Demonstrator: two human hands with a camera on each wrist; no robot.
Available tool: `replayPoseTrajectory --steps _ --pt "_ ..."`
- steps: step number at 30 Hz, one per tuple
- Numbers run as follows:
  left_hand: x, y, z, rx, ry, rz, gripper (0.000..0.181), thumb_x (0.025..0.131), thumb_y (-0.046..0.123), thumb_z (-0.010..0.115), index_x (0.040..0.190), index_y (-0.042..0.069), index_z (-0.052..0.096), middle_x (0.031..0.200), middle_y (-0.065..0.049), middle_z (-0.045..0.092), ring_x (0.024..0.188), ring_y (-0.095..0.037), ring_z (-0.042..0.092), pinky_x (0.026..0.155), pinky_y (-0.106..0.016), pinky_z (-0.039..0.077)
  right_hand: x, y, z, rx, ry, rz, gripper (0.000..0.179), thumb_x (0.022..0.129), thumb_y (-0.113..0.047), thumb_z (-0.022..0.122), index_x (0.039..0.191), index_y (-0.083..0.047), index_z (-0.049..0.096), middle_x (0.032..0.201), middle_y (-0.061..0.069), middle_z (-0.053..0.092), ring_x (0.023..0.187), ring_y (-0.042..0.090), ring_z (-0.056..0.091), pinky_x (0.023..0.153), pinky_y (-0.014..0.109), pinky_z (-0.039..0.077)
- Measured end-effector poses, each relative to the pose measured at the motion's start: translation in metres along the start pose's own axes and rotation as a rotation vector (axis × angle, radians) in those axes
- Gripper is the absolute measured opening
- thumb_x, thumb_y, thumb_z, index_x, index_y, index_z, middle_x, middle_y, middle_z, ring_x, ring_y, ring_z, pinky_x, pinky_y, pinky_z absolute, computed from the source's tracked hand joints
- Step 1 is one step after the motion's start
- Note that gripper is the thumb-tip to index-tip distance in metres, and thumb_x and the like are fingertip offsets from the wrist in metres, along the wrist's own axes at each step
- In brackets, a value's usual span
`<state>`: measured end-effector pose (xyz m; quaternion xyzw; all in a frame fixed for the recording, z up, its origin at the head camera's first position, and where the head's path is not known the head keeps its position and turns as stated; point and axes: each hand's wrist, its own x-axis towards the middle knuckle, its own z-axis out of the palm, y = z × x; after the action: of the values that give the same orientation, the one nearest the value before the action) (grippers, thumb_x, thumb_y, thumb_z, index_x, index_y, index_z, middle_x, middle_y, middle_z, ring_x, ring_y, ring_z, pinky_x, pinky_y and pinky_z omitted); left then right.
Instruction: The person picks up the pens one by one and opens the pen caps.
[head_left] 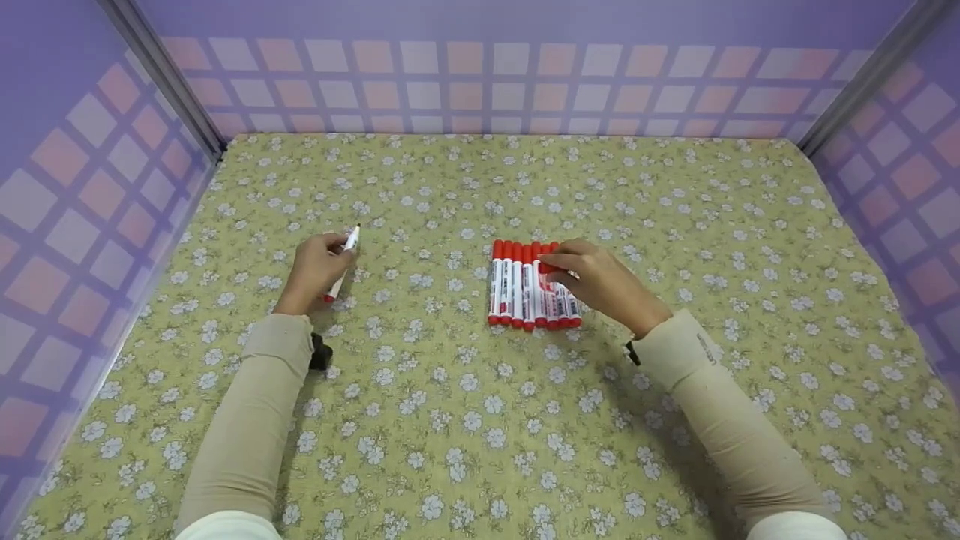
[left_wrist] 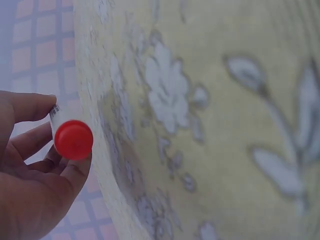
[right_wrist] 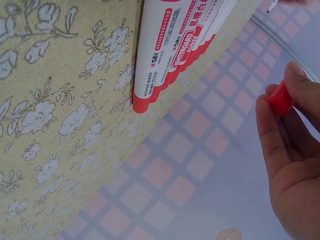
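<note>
In the head view, my left hand [head_left: 316,271] grips an uncapped whiteboard marker [head_left: 352,238], its dark tip pointing up and away from me. The left wrist view looks onto the marker's red end [left_wrist: 74,140], with fingers and thumb around the white barrel. On the right, my right hand [head_left: 604,283] pinches a red marker cap [right_wrist: 282,98] between thumb and fingers. That hand is over the right part of a row of whiteboard markers [head_left: 517,289], and partly hides them from the head camera. These lie side by side, white barrels with red caps and red ends.
A yellow-green cloth [head_left: 450,420] with white flowers covers the table. Purple panels with pink and white squares [head_left: 465,56] enclose the back and both sides, joined by grey corner posts [head_left: 165,71].
</note>
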<state>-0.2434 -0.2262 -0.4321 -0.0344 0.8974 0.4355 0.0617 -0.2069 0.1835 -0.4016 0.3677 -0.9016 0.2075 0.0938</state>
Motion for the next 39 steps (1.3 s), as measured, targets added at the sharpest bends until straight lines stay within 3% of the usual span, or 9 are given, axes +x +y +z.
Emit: replayPoseTrajectory --steps 11,20,31,39 --pt "0.0 -0.011 -0.007 0.063 0.02 -0.049 0.042 0.098 0.014 0.047 0.136 -0.005 0.049 0.116 -0.022 0.056 0.092 -0.025 0.053 0.072 -0.033 0.042 0.001 0.0 0.001 -0.018 -0.031 0.0 0.022 0.088 -0.009 0.068 0.11 -0.004 0.072 0.103 0.013 0.067 0.092 0.022 0.064 0.077 0.031 0.057" --pt "-0.002 -0.011 -0.01 0.098 0.011 -0.079 0.04 0.096 0.012 0.045 0.131 -0.007 0.051 0.118 -0.024 0.057 0.087 -0.025 0.052 0.068 -0.033 0.042 0.001 0.001 0.002 0.005 -0.038 -0.003 0.022 0.088 -0.008 0.068 0.109 -0.003 0.072 0.101 0.012 0.068 0.088 0.021 0.065 0.075 0.03 0.057" --pt "0.0 -0.01 -0.009 0.155 -0.042 -0.115 0.042 0.098 0.013 0.044 0.134 -0.007 0.048 0.131 -0.028 0.051 0.106 -0.035 0.055 0.083 -0.044 0.046 0.0 0.001 0.001 0.022 -0.051 -0.003 0.025 0.087 -0.007 0.069 0.111 -0.003 0.072 0.1 0.011 0.068 0.086 0.019 0.064 0.075 0.029 0.057" --pt "-0.002 -0.008 -0.009 0.173 -0.032 -0.091 0.041 0.098 0.013 0.044 0.132 -0.008 0.05 0.13 -0.029 0.052 0.104 -0.035 0.055 0.082 -0.044 0.045 -0.001 0.001 0.0 0.031 -0.063 0.002 0.025 0.088 -0.008 0.068 0.112 -0.002 0.071 0.102 0.012 0.068 0.087 0.021 0.065 0.074 0.031 0.057"
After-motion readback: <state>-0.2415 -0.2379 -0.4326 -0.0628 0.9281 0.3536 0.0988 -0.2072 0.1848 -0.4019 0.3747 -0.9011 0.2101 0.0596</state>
